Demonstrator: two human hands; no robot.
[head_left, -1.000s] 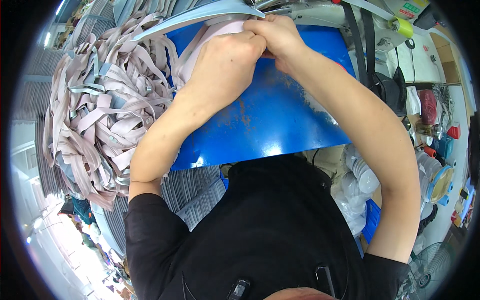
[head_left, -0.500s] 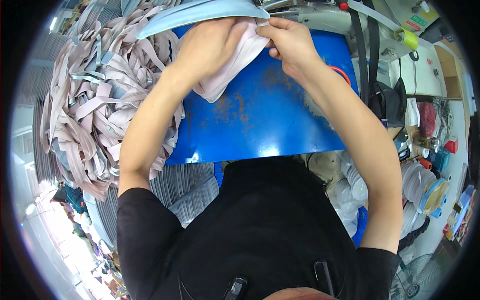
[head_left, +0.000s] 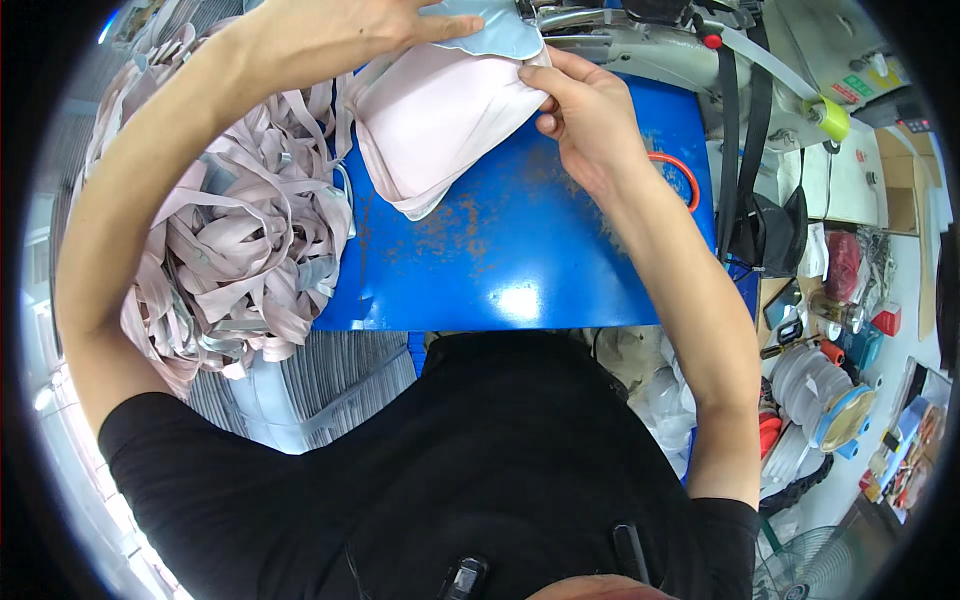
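My left hand [head_left: 355, 35] lies at the top edge of the view, its thumb stretched flat across a light blue fabric piece [head_left: 500, 35]. The rest of its fingers are partly cut off by the frame. Beneath the blue piece spreads a pale pink fabric panel [head_left: 440, 115], layered at its lower edge. My right hand [head_left: 595, 115] pinches the panel's right edge between thumb and fingers, close to the metal parts of a sewing machine [head_left: 580, 45].
A heap of pink and grey-blue fabric strips [head_left: 250, 240] lies left of the blue worktable [head_left: 470, 270]. An orange-red ring [head_left: 690, 180] sits by my right forearm. Black straps [head_left: 735, 150] hang at the right. Stacked grey sheets [head_left: 350, 375] stand below the table edge.
My left hand has moved up and left off the pink panel, uncovering more of it. The blue piece, earlier arching leftward, now lies over the panel's upper part. My right hand keeps its pinch.
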